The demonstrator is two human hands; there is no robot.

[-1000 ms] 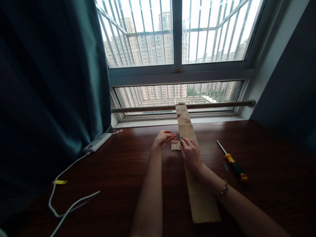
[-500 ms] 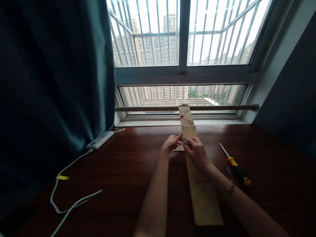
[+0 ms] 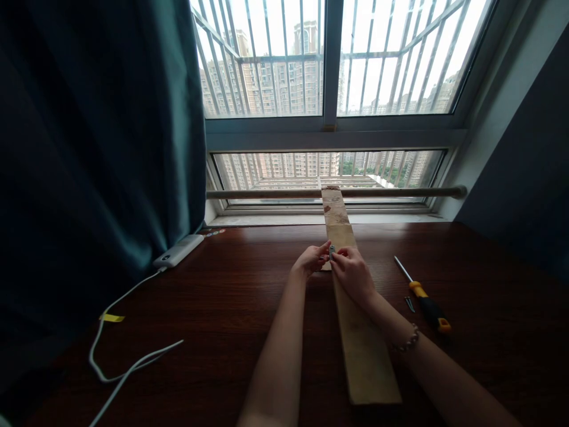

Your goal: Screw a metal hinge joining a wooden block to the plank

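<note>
Pinches small metal plate from right side with right hand. Aligned lengthwise roughly along board, at its left edge. Left hand just beside, opposite side; cannot tell whether gripping there too.

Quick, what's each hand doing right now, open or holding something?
Left hand: fingertips at the small metal piece; whether they grip it can't be told.
Right hand: closed, pinching that piece by the wooden board.
</note>
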